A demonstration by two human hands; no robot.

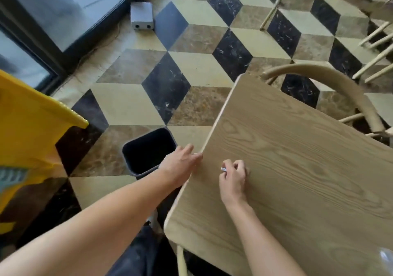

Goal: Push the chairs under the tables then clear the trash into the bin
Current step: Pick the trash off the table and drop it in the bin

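A light wooden table [297,158] fills the right half of the view. My right hand [234,177] rests on its top near the left edge, fingers pinched on a small whitish scrap of trash [223,169]. My left hand [180,165] lies flat at the table's left edge, fingers apart, holding nothing. Just left of that hand a dark grey bin [148,150] stands open on the floor. A wooden chair with a curved back [340,86] sits at the table's far side, its seat hidden under the top.
A yellow plastic object [32,131] stands at the left. A small grey box [142,16] lies by the dark-framed glass doors at the back. Legs of other chairs [374,37] show at the top right. The floor is patterned in cube tiles.
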